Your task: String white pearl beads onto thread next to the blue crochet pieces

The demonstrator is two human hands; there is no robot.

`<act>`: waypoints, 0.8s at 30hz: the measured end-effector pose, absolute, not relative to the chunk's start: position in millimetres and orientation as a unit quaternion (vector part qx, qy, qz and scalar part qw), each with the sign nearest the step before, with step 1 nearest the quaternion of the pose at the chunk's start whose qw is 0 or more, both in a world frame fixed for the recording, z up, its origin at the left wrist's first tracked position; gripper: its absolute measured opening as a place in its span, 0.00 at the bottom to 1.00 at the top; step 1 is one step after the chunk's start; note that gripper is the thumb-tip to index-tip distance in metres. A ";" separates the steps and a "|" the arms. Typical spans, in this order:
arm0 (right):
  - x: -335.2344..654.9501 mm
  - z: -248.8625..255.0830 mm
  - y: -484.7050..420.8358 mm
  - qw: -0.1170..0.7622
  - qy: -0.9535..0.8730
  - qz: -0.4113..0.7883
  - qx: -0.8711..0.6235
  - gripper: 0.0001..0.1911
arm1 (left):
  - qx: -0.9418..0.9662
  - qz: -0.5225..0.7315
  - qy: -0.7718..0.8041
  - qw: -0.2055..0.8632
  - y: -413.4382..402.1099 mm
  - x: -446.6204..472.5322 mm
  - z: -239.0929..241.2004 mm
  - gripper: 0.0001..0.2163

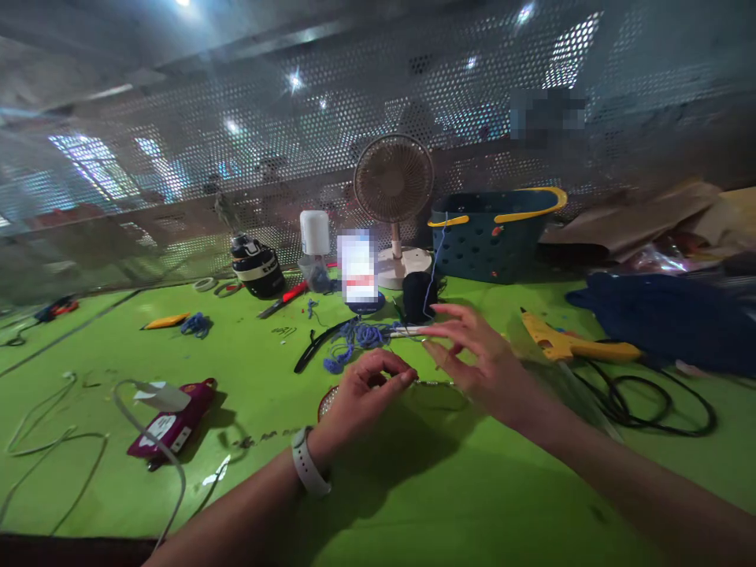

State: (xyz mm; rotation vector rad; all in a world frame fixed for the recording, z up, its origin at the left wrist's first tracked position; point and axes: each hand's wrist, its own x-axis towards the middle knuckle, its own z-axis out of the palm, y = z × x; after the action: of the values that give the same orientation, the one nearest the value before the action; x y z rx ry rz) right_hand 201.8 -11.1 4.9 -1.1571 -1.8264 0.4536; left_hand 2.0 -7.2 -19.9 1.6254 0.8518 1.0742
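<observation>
My left hand [369, 394], with a pale watch band on its wrist, is closed in a pinch on one end of a thin beaded string [434, 383]. A red-edged round piece with a whitish beaded face [326, 403] shows partly from under that hand. To the right, my right hand [478, 358] is held above the table with its fingers apart. The string passes below its thumb, where I cannot tell if it touches. Close to its fingertips hangs a blue yarn strand [434, 272]. Beyond both hands lies a tangle of blue yarn [367, 335].
A yellow glue gun [570, 344] with a black cord lies at right. Behind stand a dark blue basket [487, 248], a fan [394, 181], a lit phone [358, 268] and a black jug [258, 268]. At left are a purple power bank [174, 425] and white cables [47, 437].
</observation>
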 end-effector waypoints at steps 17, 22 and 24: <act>185.5 18.5 -16.8 0.481 -0.570 0.553 -0.371 0.11 | 0.611 0.342 0.327 0.635 -15.0 12.6 -4.6 0.08; 191.8 28.3 -15.8 0.486 -0.469 0.653 -0.342 0.17 | 0.587 0.299 0.286 0.696 -16.8 11.3 -9.5 0.08; 196.1 32.2 -15.4 0.509 -0.446 0.659 -0.328 0.17 | 0.623 0.294 0.283 0.668 -17.8 11.7 -7.3 0.06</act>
State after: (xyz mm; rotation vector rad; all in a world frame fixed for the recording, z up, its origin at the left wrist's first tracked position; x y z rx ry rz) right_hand 196.1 -15.4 32.2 -0.7902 -1.0745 1.5865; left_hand 11.7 -17.8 -7.3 1.4052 0.6383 0.6632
